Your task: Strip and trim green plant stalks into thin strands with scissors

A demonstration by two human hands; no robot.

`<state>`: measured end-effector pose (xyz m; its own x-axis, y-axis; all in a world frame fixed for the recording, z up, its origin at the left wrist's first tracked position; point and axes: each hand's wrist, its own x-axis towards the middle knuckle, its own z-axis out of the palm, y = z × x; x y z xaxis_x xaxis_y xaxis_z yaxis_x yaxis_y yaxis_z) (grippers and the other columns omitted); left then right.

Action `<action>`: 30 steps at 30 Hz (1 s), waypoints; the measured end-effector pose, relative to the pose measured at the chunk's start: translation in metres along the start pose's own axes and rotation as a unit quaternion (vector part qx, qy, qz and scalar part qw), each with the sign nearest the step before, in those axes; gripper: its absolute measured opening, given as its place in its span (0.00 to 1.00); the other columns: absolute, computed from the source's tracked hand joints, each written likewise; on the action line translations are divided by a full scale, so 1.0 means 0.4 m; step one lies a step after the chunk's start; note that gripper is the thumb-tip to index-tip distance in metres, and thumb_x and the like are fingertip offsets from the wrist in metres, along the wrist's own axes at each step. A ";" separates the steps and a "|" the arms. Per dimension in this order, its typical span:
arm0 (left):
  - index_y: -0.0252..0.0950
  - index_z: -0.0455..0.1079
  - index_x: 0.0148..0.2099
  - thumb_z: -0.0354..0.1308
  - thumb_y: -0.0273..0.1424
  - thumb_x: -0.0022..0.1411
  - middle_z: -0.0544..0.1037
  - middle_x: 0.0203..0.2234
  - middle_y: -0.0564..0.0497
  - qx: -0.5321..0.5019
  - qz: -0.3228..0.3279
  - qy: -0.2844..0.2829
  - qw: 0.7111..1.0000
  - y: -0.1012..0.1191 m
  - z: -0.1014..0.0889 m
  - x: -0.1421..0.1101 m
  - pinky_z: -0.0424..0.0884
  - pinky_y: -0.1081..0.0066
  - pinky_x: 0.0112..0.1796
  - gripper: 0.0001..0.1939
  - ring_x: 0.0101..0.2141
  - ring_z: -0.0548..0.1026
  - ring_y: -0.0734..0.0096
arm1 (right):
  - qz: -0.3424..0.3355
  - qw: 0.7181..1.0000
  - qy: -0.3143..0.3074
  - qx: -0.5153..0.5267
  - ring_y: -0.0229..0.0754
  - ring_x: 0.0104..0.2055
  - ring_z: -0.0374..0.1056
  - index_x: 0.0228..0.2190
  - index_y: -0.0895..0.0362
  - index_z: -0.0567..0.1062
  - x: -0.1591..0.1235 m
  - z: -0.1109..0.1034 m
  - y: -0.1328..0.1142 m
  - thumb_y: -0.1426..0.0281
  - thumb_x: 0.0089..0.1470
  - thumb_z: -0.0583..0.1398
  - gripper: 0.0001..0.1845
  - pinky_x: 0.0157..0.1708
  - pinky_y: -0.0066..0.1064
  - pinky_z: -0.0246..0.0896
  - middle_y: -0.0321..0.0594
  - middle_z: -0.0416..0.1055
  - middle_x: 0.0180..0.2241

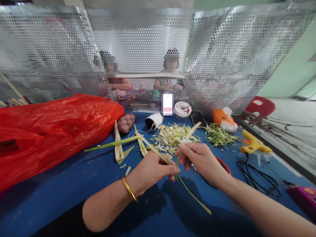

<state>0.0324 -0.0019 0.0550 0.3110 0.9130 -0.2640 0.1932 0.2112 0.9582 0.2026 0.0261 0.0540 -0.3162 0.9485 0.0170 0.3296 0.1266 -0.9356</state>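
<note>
My left hand (154, 171), with a gold bangle at the wrist, pinches a long pale-green leaf strip (153, 148) between thumb and fingers. A thin green end (194, 196) of leaf hangs below the fingertips. My right hand (197, 159) is closed close beside it, gripping a short green part of the leaf strip. A pale stalk piece (194, 130) and a small metallic glint show just above the right fingers; what the metal belongs to I cannot make out. Beyond the hands lies a pile of chopped pale-green pieces (172, 135).
A red plastic bag (61, 131) covers the left. Behind the pile are a white thread spool (155, 121), a ribbon reel (182, 109) and a phone (198, 118). To the right sit a fox-shaped tissue holder (224, 120) and a yellow glue gun (255, 143). A perforated metal screen (143, 42) stands behind; people sit beyond.
</note>
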 end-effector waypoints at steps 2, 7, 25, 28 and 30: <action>0.33 0.74 0.25 0.60 0.31 0.51 0.73 0.16 0.54 0.006 -0.011 0.009 1.000 0.003 0.005 -0.003 0.52 0.75 0.21 0.07 0.17 0.60 0.80 | -0.050 0.977 -0.010 -0.206 0.34 0.15 0.56 0.14 0.56 0.68 -0.014 -0.023 -0.017 0.55 0.56 0.53 0.26 0.18 0.28 0.46 0.34 0.61 0.11; 0.34 0.68 0.18 0.56 0.29 0.50 0.69 0.14 0.54 0.045 0.011 -0.013 0.999 -0.005 0.023 -0.013 0.56 0.74 0.22 0.11 0.18 0.62 0.77 | -0.242 0.922 0.035 -0.299 0.38 0.25 0.63 0.30 0.55 0.72 -0.057 -0.013 -0.043 0.64 0.56 0.58 0.08 0.25 0.28 0.52 0.38 0.70 0.26; 0.35 0.65 0.17 0.53 0.30 0.48 0.65 0.14 0.56 0.022 0.085 0.010 0.996 0.011 0.048 -0.033 0.57 0.72 0.26 0.10 0.21 0.61 0.74 | -0.166 0.986 0.018 -0.020 0.34 0.23 0.57 0.24 0.55 0.65 -0.033 0.043 -0.038 0.76 0.50 0.56 0.06 0.22 0.25 0.52 0.29 0.61 0.20; 0.35 0.65 0.16 0.53 0.29 0.46 0.66 0.14 0.55 0.036 0.109 0.001 0.993 0.023 0.045 -0.043 0.58 0.72 0.27 0.10 0.20 0.62 0.73 | -0.183 0.981 0.052 -0.031 0.35 0.24 0.58 0.23 0.55 0.66 -0.038 0.046 -0.051 0.76 0.48 0.56 0.06 0.22 0.25 0.53 0.30 0.62 0.20; 0.36 0.64 0.15 0.51 0.25 0.41 0.66 0.13 0.55 0.028 0.109 -0.002 0.994 0.029 0.045 -0.050 0.58 0.72 0.27 0.07 0.21 0.63 0.73 | -0.196 0.978 0.055 -0.042 0.35 0.24 0.60 0.23 0.55 0.66 -0.046 0.055 -0.054 0.77 0.48 0.56 0.06 0.23 0.26 0.54 0.31 0.65 0.21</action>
<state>0.0450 -0.0240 0.0695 0.3545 0.9336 -0.0522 0.1733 -0.0107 0.9848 0.1818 -0.0006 0.0663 -0.3375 0.8467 0.4112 0.2745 0.5064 -0.8174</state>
